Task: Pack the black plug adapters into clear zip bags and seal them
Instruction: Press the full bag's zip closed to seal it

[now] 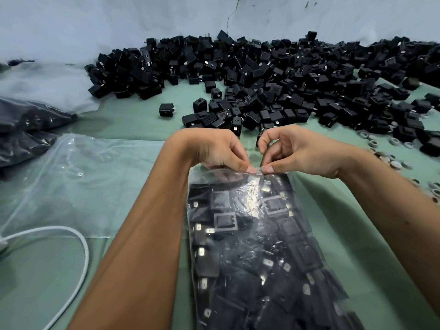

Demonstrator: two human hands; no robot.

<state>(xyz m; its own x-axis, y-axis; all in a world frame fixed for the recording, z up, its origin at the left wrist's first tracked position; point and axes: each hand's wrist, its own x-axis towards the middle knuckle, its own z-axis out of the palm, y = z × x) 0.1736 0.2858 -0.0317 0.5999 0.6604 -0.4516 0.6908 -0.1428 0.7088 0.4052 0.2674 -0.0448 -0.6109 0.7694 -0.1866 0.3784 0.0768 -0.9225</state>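
Clear plastic zip bag (257, 246), full of black plug adapters: left hand (214, 148) and right hand (292, 151) pinch its seal mid-strip; best press outward, evenly.

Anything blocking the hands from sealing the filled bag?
Nothing visible. The left hand and right hand both already pinch the zip edge of the filled bag, thumbs almost meeting at its middle.
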